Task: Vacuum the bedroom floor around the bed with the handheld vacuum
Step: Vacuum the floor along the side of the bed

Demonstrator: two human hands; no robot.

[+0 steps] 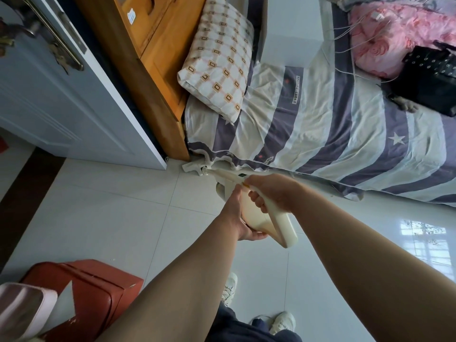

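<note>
Head view: gripped handheld vacuum (pixel 256 213) two-handed; right hand (pixel 274 193) fingers wrapped round handle, left hand (pixel 243 218) cupped under body; nozzle (pixel 195 167) on floor touching bed (pixel 320 134) corner; risked sucking in hanging sheet (pixel 222 160), probably jamming intake.

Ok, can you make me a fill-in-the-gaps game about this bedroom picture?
1. Both hands, the left hand and the right hand, hold the cream ____.
2. The vacuum's nozzle sits on the floor at the ____ of the bed.
3. The checked pillow leans against the ____ headboard.
4. The black bag lies on the ____.

Missing words: vacuum; corner; wooden; bed
</note>
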